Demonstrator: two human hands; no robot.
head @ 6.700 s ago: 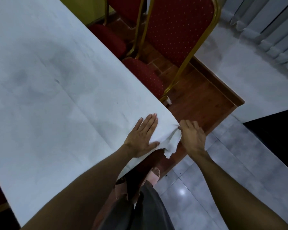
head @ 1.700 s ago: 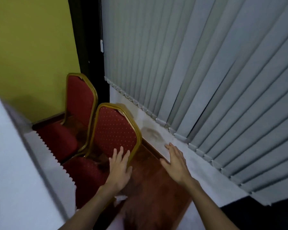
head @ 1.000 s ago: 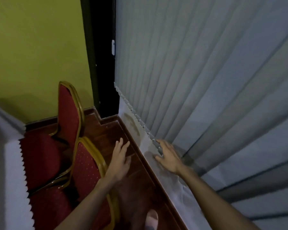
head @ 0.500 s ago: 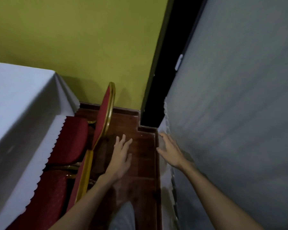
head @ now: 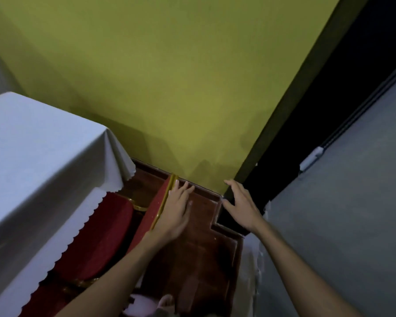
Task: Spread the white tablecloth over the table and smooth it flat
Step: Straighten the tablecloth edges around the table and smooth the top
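The white tablecloth lies over the table at the left, its scalloped hem hanging down the side and its far corner draped in folds. My left hand hovers with fingers spread beside the gold-framed back of a red chair, away from the cloth. My right hand is held out flat and empty near the dark door frame. Neither hand touches the cloth.
Red padded chair seats are tucked under the cloth's hem. A yellow-green wall stands ahead. A black door frame and grey blinds close the right side. Wooden flooring runs between chairs and blinds.
I have walked from the near table corner along the chairs toward the wall. Both hands let go of the cloth and now hang free; the view turned left, bringing the table's far corner closer.
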